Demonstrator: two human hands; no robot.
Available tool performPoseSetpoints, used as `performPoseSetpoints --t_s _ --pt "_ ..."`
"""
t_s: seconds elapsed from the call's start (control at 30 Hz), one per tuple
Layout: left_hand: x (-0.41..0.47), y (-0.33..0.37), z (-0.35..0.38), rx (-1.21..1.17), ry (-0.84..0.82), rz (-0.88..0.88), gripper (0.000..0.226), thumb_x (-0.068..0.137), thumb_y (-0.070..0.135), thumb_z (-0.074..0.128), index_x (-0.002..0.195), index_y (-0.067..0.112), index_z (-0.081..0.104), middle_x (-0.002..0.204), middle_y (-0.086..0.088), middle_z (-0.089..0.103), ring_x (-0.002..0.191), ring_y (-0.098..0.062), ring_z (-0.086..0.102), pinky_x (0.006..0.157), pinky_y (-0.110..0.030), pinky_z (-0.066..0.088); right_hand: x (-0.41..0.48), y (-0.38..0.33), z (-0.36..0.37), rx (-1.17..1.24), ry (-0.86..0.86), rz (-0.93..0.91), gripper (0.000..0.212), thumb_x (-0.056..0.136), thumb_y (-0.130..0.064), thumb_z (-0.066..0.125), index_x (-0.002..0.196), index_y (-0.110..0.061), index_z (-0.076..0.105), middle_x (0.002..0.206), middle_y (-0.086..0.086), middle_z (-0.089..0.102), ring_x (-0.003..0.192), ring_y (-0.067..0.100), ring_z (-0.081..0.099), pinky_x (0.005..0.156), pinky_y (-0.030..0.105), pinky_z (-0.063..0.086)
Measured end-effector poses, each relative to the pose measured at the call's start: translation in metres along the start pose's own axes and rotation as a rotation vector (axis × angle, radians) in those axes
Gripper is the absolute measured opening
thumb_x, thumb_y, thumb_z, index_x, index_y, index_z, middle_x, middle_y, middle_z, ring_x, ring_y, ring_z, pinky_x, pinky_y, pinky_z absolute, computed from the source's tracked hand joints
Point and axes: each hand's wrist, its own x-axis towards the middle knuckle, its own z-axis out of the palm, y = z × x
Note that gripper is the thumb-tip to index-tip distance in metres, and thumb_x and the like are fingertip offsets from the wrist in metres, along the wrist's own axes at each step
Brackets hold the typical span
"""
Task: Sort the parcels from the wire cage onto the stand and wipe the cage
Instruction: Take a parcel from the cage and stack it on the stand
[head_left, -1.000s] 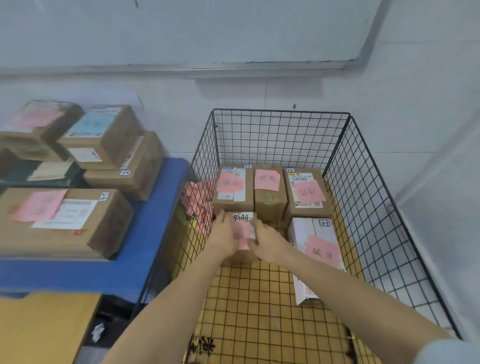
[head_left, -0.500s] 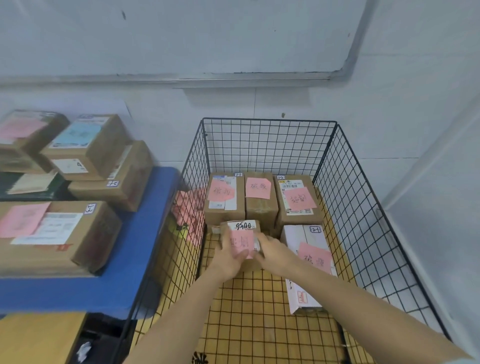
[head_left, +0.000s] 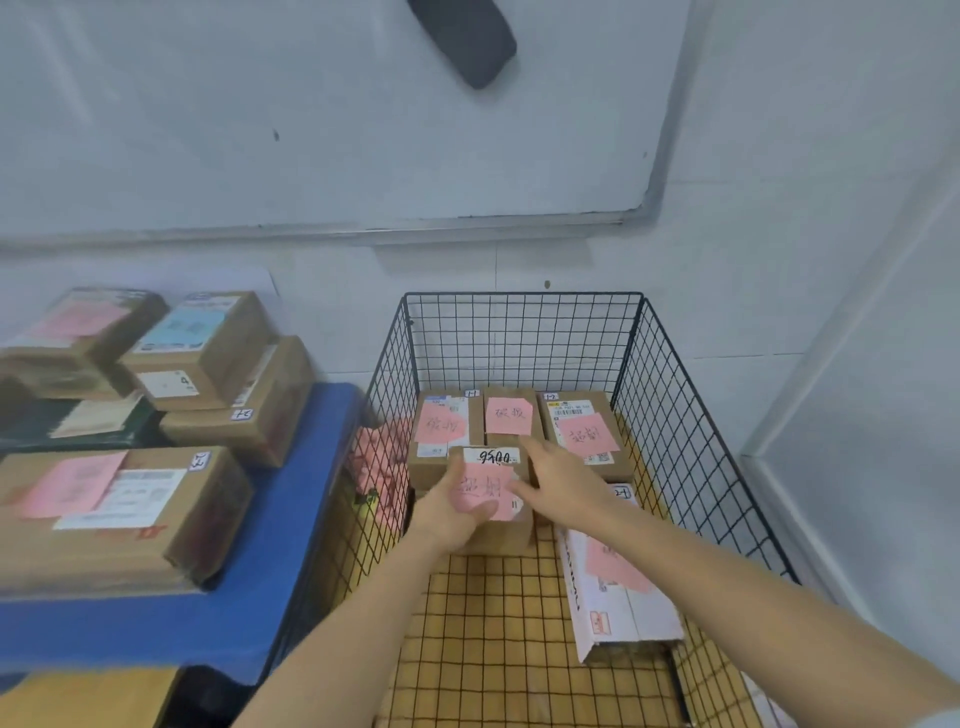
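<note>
While both hands' fingers (head_left: 470, 512) clasped the small parcel (head_left: 493, 499), lifting it level over the cage (head_left: 522, 296) rim seemed wisest.

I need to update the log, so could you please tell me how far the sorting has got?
Done: several parcels sit on the blue stand. In hand: both hands, left and right, grip the small parcel marked 9500. Left: four more parcels in the wire cage, then wiping.

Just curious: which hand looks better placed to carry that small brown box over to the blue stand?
Probably the left hand: it already cups the small brown cardboard box, and the blue stand lies on its side of the black wire cage.
</note>
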Motion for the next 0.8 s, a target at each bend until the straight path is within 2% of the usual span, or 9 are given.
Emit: performPoseSetpoints --t_s 0.1,0.17,0.23,0.33,0.43,0.5,0.6,0.8 --pt "-0.008 0.024 -0.017 0.019 -0.011 0.045 0.088 0.089 0.031 0.065 0.152 0.036 0.003 0.142 0.001 0.045 0.121 -0.022 0.049 0.097 -0.033 0.045 0.000 -0.005 -0.029 -0.048 0.066 -0.030 0.061 0.095 -0.042 0.051 0.146 -0.013 0.033 0.131 0.007 0.055 0.110 0.020 0.057 0.089 0.036 0.052" --pt "-0.014 0.041 -0.029 0.038 -0.003 0.085 0.088 0.088 0.031 0.065 0.152 0.035 0.004 0.142 0.000 0.045 0.120 -0.022 0.050 0.099 -0.037 0.045 -0.001 -0.010 -0.049 -0.051 0.102 -0.046 0.062 0.094 -0.043 0.052 0.147 -0.015 0.033 0.140 0.005 0.050 0.120 0.019 0.053 0.097 0.036 0.049" --pt "-0.018 0.057 -0.040 0.072 0.012 0.153 0.086 0.089 0.031 0.064 0.152 0.033 0.005 0.139 0.000 0.046 0.114 -0.019 0.050 0.096 -0.033 0.046 -0.002 -0.016 -0.070 -0.055 0.132 -0.044 0.067 0.094 -0.047 0.052 0.149 -0.016 0.028 0.147 0.003 0.044 0.130 0.019 0.046 0.105 0.037 0.043" --pt "-0.021 0.083 -0.058 0.066 0.028 0.217 0.087 0.089 0.030 0.064 0.151 0.035 0.004 0.139 0.000 0.049 0.110 -0.018 0.055 0.089 -0.028 0.047 -0.006 -0.025 -0.100 -0.054 0.167 -0.051 0.068 0.096 -0.046 0.051 0.151 -0.016 0.024 0.151 0.003 0.037 0.136 0.019 0.039 0.110 0.034 0.034" --pt "-0.027 0.104 -0.073 0.048 0.062 0.250 0.088 0.089 0.028 0.065 0.151 0.036 0.004 0.139 0.000 0.049 0.117 -0.022 0.053 0.098 -0.036 0.046 -0.008 -0.031 -0.124 -0.049 0.221 -0.069 0.068 0.096 -0.047 0.050 0.151 -0.017 0.023 0.155 0.002 0.031 0.141 0.018 0.033 0.113 0.032 0.028" --pt "-0.031 0.114 -0.081 0.029 0.086 0.254 0.088 0.088 0.028 0.066 0.151 0.037 0.005 0.139 0.001 0.048 0.122 -0.024 0.049 0.105 -0.044 0.041 -0.009 -0.032 -0.134 -0.049 0.240 -0.076 0.070 0.095 -0.049 0.049 0.152 -0.017 0.023 0.156 0.001 0.030 0.142 0.018 0.030 0.114 0.034 0.026" --pt "-0.037 0.120 -0.088 0.022 0.103 0.260 0.090 0.086 0.031 0.068 0.151 0.039 0.006 0.140 0.001 0.047 0.125 -0.026 0.047 0.106 -0.050 0.039 -0.012 -0.035 -0.142 -0.046 0.254 -0.081 0.070 0.096 -0.049 0.049 0.152 -0.017 0.022 0.157 0.002 0.027 0.143 0.017 0.027 0.115 0.033 0.023" --pt "-0.046 0.120 -0.093 0.045 0.137 0.268 0.089 0.089 0.032 0.064 0.152 0.034 0.002 0.143 0.000 0.045 0.127 -0.026 0.046 0.105 -0.048 0.040 -0.013 -0.045 -0.142 -0.051 0.251 -0.111 0.070 0.095 -0.047 0.050 0.152 -0.018 0.021 0.157 0.000 0.027 0.143 0.016 0.026 0.115 0.032 0.023"
